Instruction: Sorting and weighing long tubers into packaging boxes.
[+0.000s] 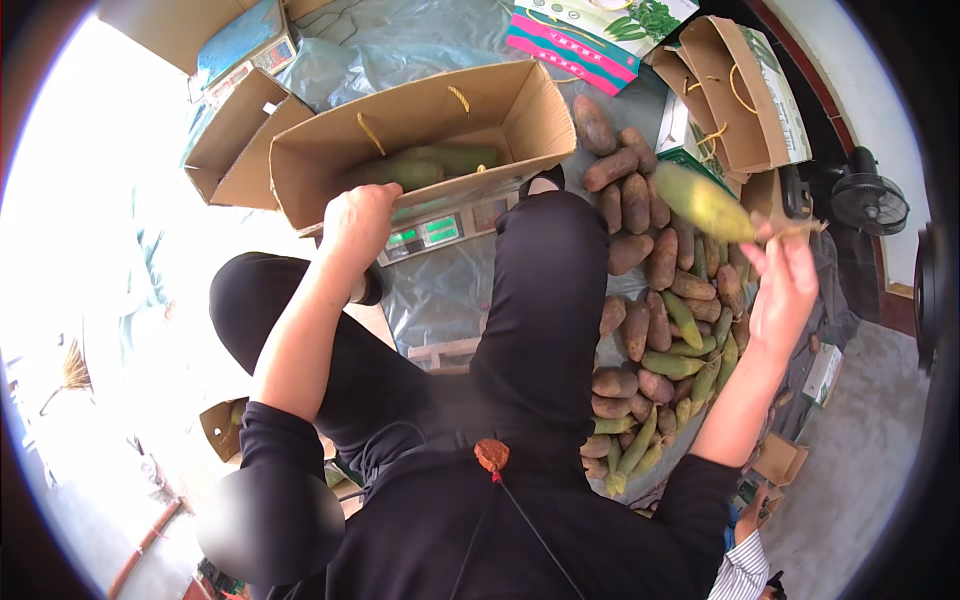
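My right hand point(783, 285) pinches a green radish point(705, 203) by its thin, pale tail end, out to the right. The radish is slightly blurred and hangs over a pile of vegetables, its body toward the box. My left hand point(360, 218) is closed over the near rim of a long open cardboard box point(535, 120) with yellow cord handles. Inside the box lie long green radishes point(440, 158), partly hidden by the near wall. Under the box stands a digital scale point(465, 227) with lit green displays.
A heap of brown, elongated root vegetables point(635, 203) mixed with green radishes point(670, 365) lies right of my knees. Open cartons point(745, 110), a printed box point(575, 45) and a black fan point(868, 190) stand at upper right. Another person's striped sleeve point(742, 572) shows at lower right.
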Demonstrator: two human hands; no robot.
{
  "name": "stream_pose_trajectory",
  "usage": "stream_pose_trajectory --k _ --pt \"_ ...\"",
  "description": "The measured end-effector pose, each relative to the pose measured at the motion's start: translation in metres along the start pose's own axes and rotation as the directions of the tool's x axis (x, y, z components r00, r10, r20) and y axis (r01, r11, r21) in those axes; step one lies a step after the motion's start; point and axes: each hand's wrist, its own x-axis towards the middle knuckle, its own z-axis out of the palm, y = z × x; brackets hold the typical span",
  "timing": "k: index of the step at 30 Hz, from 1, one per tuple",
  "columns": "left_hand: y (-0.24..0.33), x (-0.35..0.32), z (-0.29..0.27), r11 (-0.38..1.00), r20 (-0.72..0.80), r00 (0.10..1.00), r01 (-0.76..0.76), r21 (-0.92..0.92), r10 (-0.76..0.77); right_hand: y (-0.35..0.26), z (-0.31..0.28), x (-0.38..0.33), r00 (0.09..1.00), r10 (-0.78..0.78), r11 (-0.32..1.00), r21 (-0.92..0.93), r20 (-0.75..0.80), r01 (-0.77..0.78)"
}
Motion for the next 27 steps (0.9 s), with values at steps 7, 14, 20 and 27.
stream_pose_trajectory --k 7,14,20,27 --pt "0.004 0.004 -0.006 0.999 0.117 0.992 0.040 0.029 -0.043 -0.032 0.112 0.062 0.934 0.000 0.944 0.309 0.358 -0.118" --pt "0.004 0.002 -0.007 0.999 0.084 0.996 0.030 0.015 -0.031 0.014 0.220 0.070 0.886 0.056 0.992 0.076 0.460 -0.102" --pt "0.001 0.005 -0.003 0.997 0.063 0.997 0.028 0.075 -0.033 0.014 0.225 0.064 0.757 -0.320 0.905 -0.054 0.570 0.423" --pt "-0.006 0.007 0.003 0.998 0.039 0.999 0.010 0.059 -0.013 0.063 0.095 0.038 0.926 0.019 0.983 -0.178 0.377 0.053"
